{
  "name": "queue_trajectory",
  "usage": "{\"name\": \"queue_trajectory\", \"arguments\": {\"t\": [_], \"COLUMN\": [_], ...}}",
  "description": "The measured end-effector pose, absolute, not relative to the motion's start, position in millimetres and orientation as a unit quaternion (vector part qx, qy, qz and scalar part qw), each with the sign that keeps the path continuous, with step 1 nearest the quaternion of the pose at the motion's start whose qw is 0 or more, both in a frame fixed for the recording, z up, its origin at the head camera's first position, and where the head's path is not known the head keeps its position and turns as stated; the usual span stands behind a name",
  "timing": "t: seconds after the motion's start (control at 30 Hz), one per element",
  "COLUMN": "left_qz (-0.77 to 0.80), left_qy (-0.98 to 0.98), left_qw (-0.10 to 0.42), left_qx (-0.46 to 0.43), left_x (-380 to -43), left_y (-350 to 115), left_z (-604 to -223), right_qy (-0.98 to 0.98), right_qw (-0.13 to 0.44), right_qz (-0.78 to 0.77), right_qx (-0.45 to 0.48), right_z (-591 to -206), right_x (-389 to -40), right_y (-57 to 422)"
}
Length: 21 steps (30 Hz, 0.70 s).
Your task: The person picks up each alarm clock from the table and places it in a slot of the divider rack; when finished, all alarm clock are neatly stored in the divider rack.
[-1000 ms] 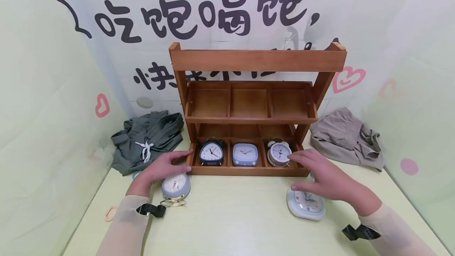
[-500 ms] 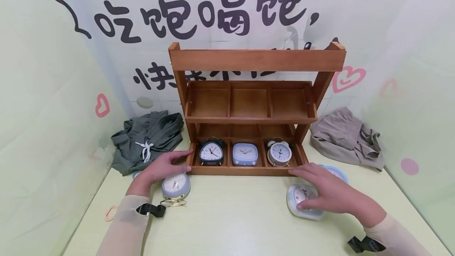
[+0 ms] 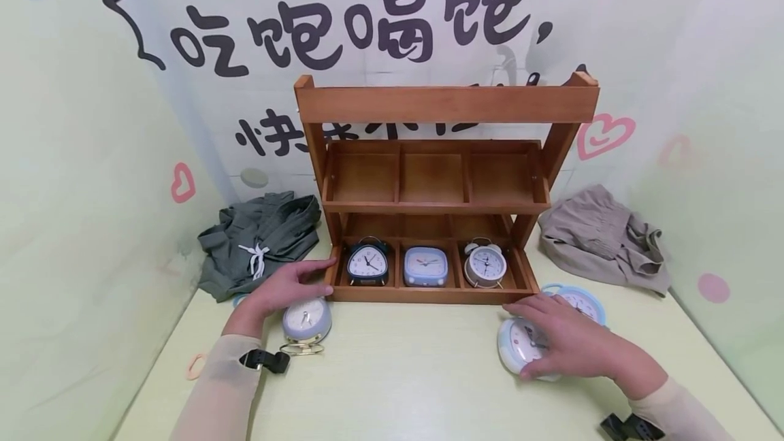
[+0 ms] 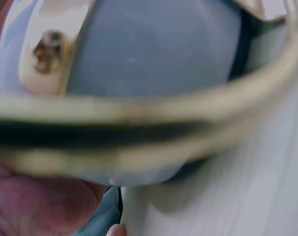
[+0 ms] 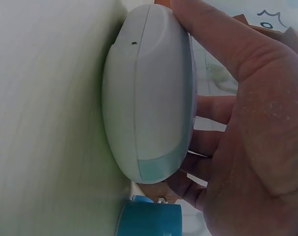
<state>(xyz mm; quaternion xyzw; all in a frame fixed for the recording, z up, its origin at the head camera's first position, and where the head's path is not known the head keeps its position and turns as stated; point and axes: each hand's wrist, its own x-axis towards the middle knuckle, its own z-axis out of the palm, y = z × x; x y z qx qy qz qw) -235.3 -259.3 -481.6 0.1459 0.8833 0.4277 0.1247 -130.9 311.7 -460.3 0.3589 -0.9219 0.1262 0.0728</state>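
My right hand [image 3: 569, 335] grips a rounded white alarm clock [image 3: 516, 344] with pale teal corners, just right of the wooden rack. In the right wrist view the thumb lies at one end of the clock [image 5: 161, 93], its fingers around the far side. My left hand [image 3: 278, 295] rests with thumb and forefinger extended at the left front corner of the wooden rack [image 3: 429, 297]. Beneath that hand lies a lavender twin-bell-style round clock [image 3: 304, 318], its gold handle [image 4: 139, 110] large and blurred in the left wrist view.
In the rack's lower tray stand a dark triangular clock [image 3: 367, 265], a blue square clock [image 3: 425, 266] and a white twin-bell clock [image 3: 486, 264]. A light blue clock [image 3: 584, 301] lies behind my right hand. Grey shorts [image 3: 257, 240] and taupe cloth [image 3: 603, 240] flank the rack.
My right hand has moved from beside the rack's right compartment down onto the white clock and taken hold of it, tilting it slightly. The left hand stays at the rack's corner.
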Motion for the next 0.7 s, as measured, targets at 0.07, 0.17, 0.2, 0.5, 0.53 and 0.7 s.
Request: {"name": "queue_trajectory", "arguments": {"t": [0.07, 0.17, 0.2, 0.5, 0.53, 0.7], "left_qz": [0.429, 0.426, 0.427, 0.431, 0.432, 0.43], "left_qy": [0.883, 0.885, 0.884, 0.882, 0.882, 0.883], "left_qw": [0.126, 0.125, 0.125, 0.128, 0.128, 0.128], "left_qx": [0.145, 0.143, 0.143, 0.141, 0.141, 0.14], "left_x": [-236.2, -237.4, -237.7, -238.0, -237.8, -236.9], "left_y": [-258.3, -257.3, -257.0, -256.9, -257.2, -258.4], "left_z": [-482.1, -482.6, -482.6, -483.5, -483.6, -483.3], "right_qy": [-0.926, -0.933, -0.935, -0.939, -0.939, -0.941], "right_qw": [0.064, 0.045, 0.04, 0.022, 0.022, 0.021], "right_qz": [0.121, 0.115, 0.113, 0.103, 0.102, 0.097], "right_qx": [0.352, 0.338, 0.334, 0.327, 0.326, 0.324], "right_z": [-460.3, -459.1, -458.5, -456.0, -456.0, -457.0], "right_x": [-129.3, -126.7, -126.1, -121.6, -121.3, -121.2], "right_y": [313.8, 316.4, 317.2, 317.6, 317.5, 316.1]}}
